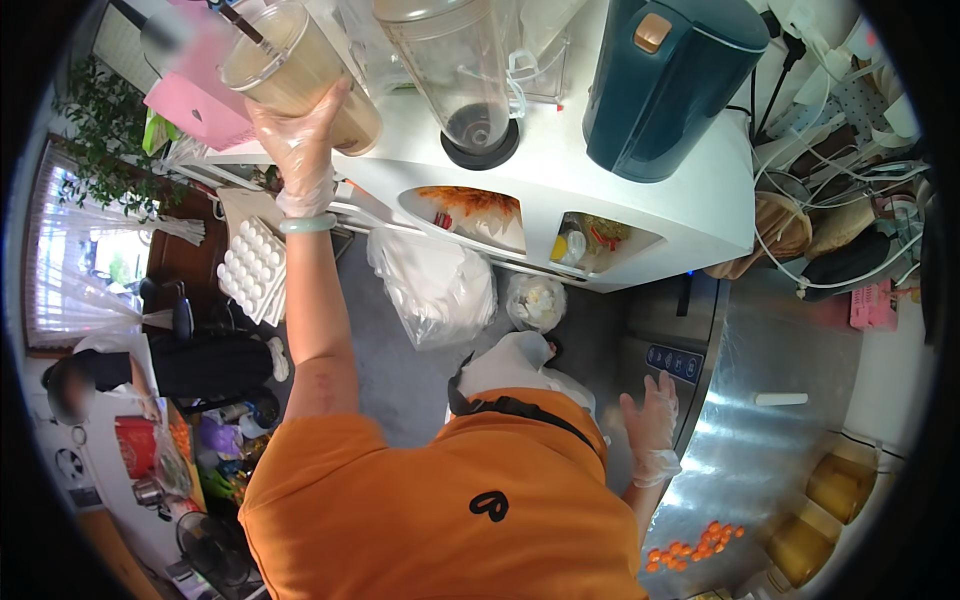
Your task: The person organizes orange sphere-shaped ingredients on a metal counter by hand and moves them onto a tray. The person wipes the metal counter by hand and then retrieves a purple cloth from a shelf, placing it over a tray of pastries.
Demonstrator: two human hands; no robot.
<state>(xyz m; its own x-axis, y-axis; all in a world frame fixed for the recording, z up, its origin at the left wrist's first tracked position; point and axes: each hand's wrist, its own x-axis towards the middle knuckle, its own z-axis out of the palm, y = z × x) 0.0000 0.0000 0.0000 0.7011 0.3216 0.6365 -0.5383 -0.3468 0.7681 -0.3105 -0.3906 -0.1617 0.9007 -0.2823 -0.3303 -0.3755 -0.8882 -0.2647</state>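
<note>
My left hand, in a clear plastic glove, reaches up to the white counter and wraps round a clear plastic cup. Beige contents show through the cup's wall, and a dark stick stands out of its top. Whether the cup rests on the counter or is lifted, I cannot tell. Also gloved, my right hand hangs with its fingers apart, holding nothing. It is nearest to the button panel on the front of the steel worktop.
A clear tall jug and a dark teal kettle stand on the white counter. Orange slices and amber jars lie right. White bags are below the counter, egg trays left. Another person is far left.
</note>
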